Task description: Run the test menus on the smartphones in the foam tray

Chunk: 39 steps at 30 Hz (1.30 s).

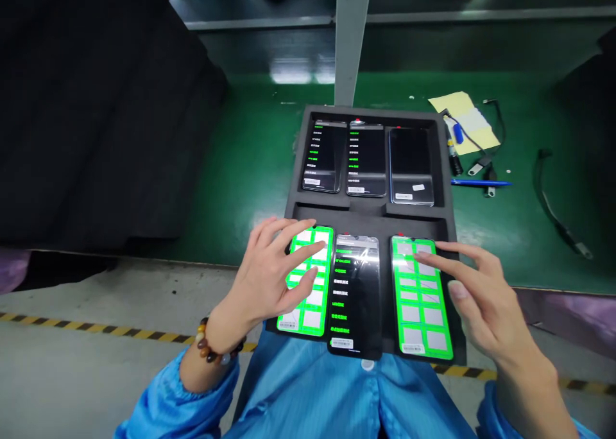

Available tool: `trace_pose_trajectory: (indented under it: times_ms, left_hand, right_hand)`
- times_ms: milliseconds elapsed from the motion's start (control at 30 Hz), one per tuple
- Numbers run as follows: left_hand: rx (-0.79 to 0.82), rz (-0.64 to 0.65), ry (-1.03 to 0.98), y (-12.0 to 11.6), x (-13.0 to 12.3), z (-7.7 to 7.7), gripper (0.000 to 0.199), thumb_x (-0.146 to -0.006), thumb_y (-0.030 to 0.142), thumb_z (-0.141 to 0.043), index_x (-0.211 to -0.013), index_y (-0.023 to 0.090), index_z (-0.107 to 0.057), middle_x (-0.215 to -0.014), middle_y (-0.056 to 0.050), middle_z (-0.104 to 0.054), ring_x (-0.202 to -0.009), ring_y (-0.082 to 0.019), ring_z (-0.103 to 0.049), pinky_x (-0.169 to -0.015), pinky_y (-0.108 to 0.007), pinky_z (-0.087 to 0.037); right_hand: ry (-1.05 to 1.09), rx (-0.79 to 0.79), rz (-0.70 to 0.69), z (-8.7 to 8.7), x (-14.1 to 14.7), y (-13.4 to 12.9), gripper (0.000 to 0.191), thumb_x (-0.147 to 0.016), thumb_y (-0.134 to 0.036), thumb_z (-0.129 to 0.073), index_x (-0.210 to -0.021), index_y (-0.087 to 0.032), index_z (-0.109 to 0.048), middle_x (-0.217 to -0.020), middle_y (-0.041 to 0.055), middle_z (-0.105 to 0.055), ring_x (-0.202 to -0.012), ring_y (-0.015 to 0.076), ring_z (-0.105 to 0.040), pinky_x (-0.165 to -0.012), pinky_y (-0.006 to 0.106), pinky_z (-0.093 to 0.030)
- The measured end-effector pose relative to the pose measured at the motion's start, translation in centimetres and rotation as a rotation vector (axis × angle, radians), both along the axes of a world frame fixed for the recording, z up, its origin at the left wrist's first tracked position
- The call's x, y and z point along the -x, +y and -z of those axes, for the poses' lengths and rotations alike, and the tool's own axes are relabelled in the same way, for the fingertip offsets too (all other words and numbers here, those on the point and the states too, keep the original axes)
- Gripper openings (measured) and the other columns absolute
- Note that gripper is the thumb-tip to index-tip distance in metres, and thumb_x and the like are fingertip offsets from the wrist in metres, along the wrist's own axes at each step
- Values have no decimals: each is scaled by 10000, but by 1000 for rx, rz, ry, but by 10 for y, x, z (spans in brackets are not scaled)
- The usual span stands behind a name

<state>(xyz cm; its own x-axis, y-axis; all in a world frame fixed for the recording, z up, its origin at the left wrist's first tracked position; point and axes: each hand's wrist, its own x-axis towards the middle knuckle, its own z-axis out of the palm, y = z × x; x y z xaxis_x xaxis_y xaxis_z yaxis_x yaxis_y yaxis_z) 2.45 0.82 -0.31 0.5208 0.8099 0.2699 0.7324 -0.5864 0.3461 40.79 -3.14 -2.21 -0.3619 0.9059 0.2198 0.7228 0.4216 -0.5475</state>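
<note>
Blue cloth workwear up close, bare left hand and bare right hand well apart

From my remote seat I see a green bench top, and over its near edge, reaching toward the lap, a rectangular black foam tray, which I use as my landmark. Three dark glass-faced phones fill the tray's far row.

At the tray's near left lies a slim phone with a green-and-white grid screen, its long axis running away from the body, far end leaning slightly right. At the tray's near right lies a matching phone with thin lines across its grid, far end leaning slightly left. Between them sits a black-screened phone with a text list.

What matters to me: each grid lies inward of its own palm, so each hand is the nearer one to its phone. The left fingers are spread, index over the grid's upper right; the right fingers are spread too, index over the grid's upper middle, thumb off the phone's right edge. Neither pinches anything; I cannot tell whether the fingertips press the glass.
</note>
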Motion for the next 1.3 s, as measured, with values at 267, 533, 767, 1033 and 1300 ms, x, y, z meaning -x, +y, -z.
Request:
trace_pose_trajectory:
  times_ms: [267, 533, 767, 1033, 1300]
  left_hand:
    - [-85, -139, 33, -14, 24, 1, 303, -959, 300, -636, -1223, 259, -778, -1457, -120, -686, -1272, -355, -602, -1175, -635, -396]
    - [-9, -85, -68, 1, 18, 5, 365, -1016, 305, -567, -1345, 247, -713, -1519, -144, -621, -1305, -360, -581, -1130, -622, -430]
    - [125, -226, -257, 3, 19, 10, 376, -1103, 315, -466, -1397, 274, -697, -1510, -100, -624, -1389, -299, -569, -1184, -523, -441]
    - [238, -356, -445, -3, 15, 31, 394, -1112, 432, -502, -1445, 278, -646, -1533, -84, -618, -1470, -269, -554, -1256, -480, -429]
    - [307, -439, -648, -8, 0, 36, 430, -1108, 461, -523, -1498, 300, -609, -1572, -63, -611, -1474, -268, -566, -1304, -472, -400]
  right_hand:
    - [7, 5, 39, 2, -3, 0, 434, -1090, -281, -432, -1445, -331, -678, -1409, 69, -693, -1354, 351, -597, -1122, 566, -406]
    - [72, -19, 54, 0, -15, -27, 425, -1059, -231, -473, -1405, -278, -715, -1284, 73, -769, -1311, 341, -636, -1075, 544, -476]
    - [321, -27, -25, 4, -19, -50, 483, -1021, -184, -476, -1450, -212, -697, -1146, 89, -815, -1234, 354, -671, -1003, 565, -523]
    - [271, 63, 143, 5, -6, -52, 468, -1055, -205, -479, -1478, -286, -661, -1479, 83, -692, -1453, 363, -570, -1184, 636, -453]
    - [287, 217, 361, 11, 20, -44, 545, -1097, -371, -510, -1635, -307, -450, -1784, 99, -335, -1652, 337, -337, -1333, 618, -328]
